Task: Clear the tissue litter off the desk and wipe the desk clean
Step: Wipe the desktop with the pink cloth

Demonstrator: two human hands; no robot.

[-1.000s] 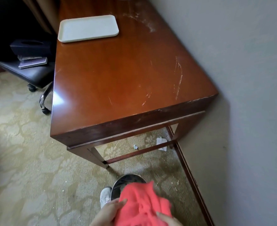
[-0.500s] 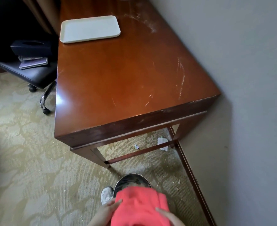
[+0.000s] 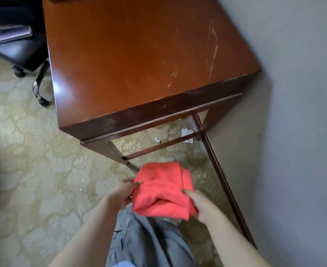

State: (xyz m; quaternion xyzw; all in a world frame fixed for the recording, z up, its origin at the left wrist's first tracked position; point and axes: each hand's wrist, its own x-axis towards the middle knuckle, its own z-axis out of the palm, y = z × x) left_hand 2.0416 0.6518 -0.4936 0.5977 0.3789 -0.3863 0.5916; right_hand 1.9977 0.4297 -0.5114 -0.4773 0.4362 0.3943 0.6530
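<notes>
A folded red cloth (image 3: pixel 162 189) hangs in front of me, below the desk's near end. My left hand (image 3: pixel 123 191) grips its left edge and my right hand (image 3: pixel 201 206) grips its right edge. The brown wooden desk (image 3: pixel 139 54) fills the upper middle, its top scratched with pale streaks near the right side. Two bits of white tissue lie on the carpet under the desk: a small scrap (image 3: pixel 157 140) and a larger piece (image 3: pixel 186 133) by the wall-side leg.
A grey wall (image 3: pixel 293 93) runs along the desk's right side, with a dark baseboard (image 3: pixel 226 185) at the floor. A black wheeled chair (image 3: pixel 18 51) with books on its seat stands left of the desk. Patterned carpet (image 3: pixel 33 170) spreads to the left, speckled with crumbs.
The view has tilted down and come closer to the desk; the white tray has left the frame. Both hands have raised the red cloth, which now hides the round bin seen below it earlier.
</notes>
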